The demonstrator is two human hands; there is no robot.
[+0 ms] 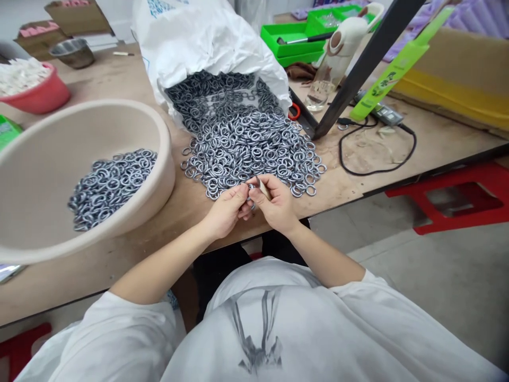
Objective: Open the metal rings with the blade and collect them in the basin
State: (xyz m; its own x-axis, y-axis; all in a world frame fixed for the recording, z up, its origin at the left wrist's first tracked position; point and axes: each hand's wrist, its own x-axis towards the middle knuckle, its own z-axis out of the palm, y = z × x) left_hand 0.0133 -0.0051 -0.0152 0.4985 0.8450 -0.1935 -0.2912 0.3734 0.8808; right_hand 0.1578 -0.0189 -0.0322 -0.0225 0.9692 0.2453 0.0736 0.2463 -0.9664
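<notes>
Both hands meet at the near edge of a pile of dark grey rings [254, 146]. My left hand [228, 211] is closed, pinching a grey ring [251, 187] between thumb and fingers. In my right hand [278, 206] is a small tool with a beige handle [264, 189] and a dark, narrow tip; its exact kind is too small to make out. The right thumb and fingertips also press close to the ring. Rings spill onto the table from the mouth of a white sack [207, 37] lying on its side. More rings [113, 185] lie inside a large beige basin [165, 159] to my left.
A dark metal bar [358, 69] slants up on the right. Near it are a clear jug [320, 87], a black cable [374, 174] and a yellow-green strip [401, 66]. Green trays [274, 40] stand behind. A pink bowl [55, 87] is far left. A red stool [437, 212] stands right.
</notes>
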